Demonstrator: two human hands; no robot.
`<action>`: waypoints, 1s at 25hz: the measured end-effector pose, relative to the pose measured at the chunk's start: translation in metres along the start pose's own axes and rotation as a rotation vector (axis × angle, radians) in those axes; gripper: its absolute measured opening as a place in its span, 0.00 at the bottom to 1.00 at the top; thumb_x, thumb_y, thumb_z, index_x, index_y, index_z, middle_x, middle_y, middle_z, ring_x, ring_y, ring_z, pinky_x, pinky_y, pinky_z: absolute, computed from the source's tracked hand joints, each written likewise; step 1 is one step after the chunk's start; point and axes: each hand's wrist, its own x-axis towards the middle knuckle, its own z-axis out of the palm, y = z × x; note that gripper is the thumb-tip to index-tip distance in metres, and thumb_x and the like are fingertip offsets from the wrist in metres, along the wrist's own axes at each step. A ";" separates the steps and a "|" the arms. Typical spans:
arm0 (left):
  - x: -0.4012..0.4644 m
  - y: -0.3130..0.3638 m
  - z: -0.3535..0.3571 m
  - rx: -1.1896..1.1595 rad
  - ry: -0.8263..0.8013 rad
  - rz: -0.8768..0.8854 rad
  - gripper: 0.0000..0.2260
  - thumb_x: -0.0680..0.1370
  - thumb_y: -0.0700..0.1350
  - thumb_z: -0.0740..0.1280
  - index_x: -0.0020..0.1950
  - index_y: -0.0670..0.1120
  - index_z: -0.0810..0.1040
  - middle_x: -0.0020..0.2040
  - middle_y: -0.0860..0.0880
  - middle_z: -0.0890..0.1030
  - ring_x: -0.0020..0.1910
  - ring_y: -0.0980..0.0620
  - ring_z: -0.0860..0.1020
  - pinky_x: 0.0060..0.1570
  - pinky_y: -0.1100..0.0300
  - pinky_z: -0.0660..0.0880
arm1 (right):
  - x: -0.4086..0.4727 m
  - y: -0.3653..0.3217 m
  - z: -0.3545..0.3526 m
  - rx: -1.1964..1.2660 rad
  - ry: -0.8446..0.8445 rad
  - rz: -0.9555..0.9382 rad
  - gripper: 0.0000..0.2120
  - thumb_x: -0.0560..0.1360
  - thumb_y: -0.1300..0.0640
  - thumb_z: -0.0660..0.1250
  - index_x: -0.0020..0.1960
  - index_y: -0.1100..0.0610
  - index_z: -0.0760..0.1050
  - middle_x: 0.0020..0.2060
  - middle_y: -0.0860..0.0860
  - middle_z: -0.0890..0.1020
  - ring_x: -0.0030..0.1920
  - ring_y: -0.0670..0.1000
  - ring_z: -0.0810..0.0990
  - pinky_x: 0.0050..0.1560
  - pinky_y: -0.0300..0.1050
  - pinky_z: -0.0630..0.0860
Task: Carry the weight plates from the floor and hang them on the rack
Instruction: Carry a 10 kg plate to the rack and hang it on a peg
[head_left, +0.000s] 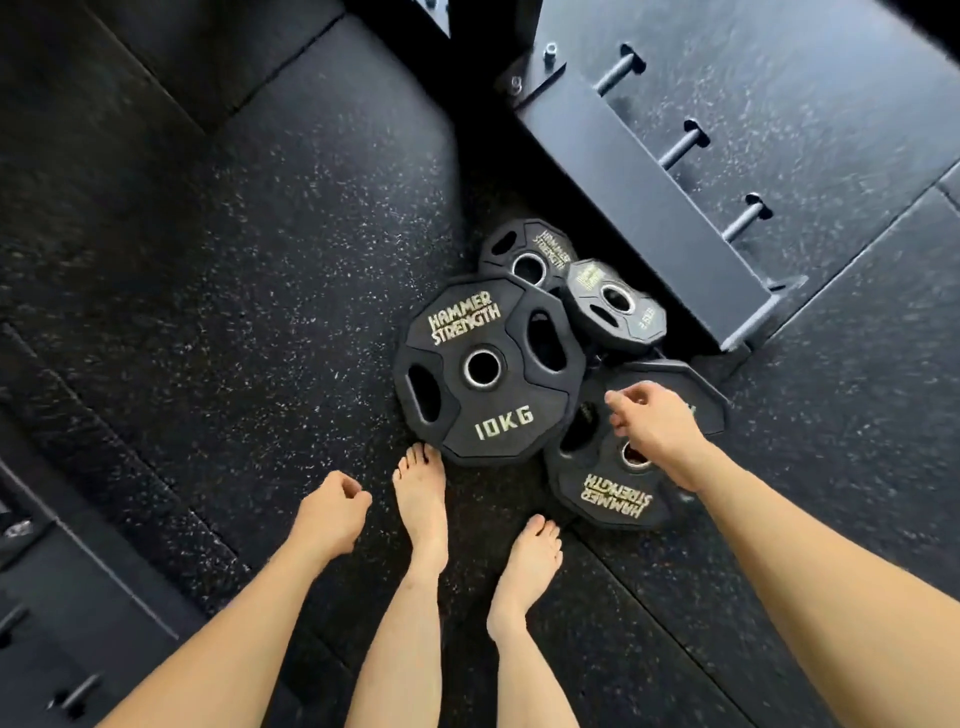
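Nearest the camera, 2 bare forearms reach down over 2 bare feet (423, 506) on the black speckled rubber floor (234, 260). The left hand (332, 512) hangs beside the left foot with its fingers loosely curled and holds nothing. The right hand (657, 434) is stretched out above the nearest plate (613, 493), fingers relaxed and slightly bent, gripping nothing; whether it touches the plate cannot be told. The hands are well apart.

That nearest plate lies flat on the floor just ahead of the right foot and reads "HAMMER STRENGTH" in pale lettering, upside down from this view; its weight marking is hidden by the hand.

To its left, touching the toes of the left foot, lies the 10KG plate (483, 369), black with grip cut-outs and a metal-ringed centre hole, marked "HAMMER STRENGTH" above the hole and "10KG" below.

Beyond it, a small plate (615, 304) rests tilted on the pile; its number is blurred and may read 2.5. Behind that lies another plate (530, 254), partly covered, also lettered "HAMMER STRENGTH".

Farthest, just beside the pile, stands the dark rack (639, 197), with 3 bare metal pegs (685, 145) jutting from its side and bolts at its base. All 4 plates are on the floor.
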 end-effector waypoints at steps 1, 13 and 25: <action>0.026 0.008 0.006 -0.010 0.002 0.000 0.04 0.80 0.45 0.62 0.51 0.46 0.74 0.42 0.44 0.80 0.37 0.46 0.78 0.43 0.50 0.82 | 0.025 -0.002 0.008 0.041 0.051 0.017 0.11 0.75 0.46 0.65 0.41 0.53 0.74 0.35 0.53 0.82 0.38 0.55 0.78 0.44 0.51 0.76; 0.206 0.081 0.094 -0.197 -0.004 0.019 0.26 0.77 0.47 0.69 0.66 0.45 0.56 0.53 0.43 0.73 0.52 0.40 0.76 0.56 0.42 0.78 | 0.180 0.005 0.108 -0.336 0.365 0.163 0.26 0.74 0.45 0.66 0.62 0.64 0.72 0.65 0.62 0.66 0.64 0.64 0.69 0.61 0.54 0.69; 0.237 0.074 0.116 -0.229 0.185 0.008 0.31 0.71 0.48 0.73 0.72 0.50 0.67 0.62 0.46 0.77 0.65 0.41 0.72 0.60 0.50 0.69 | 0.209 0.010 0.116 -0.389 0.460 0.053 0.12 0.69 0.54 0.70 0.45 0.60 0.72 0.50 0.62 0.80 0.51 0.63 0.78 0.49 0.50 0.73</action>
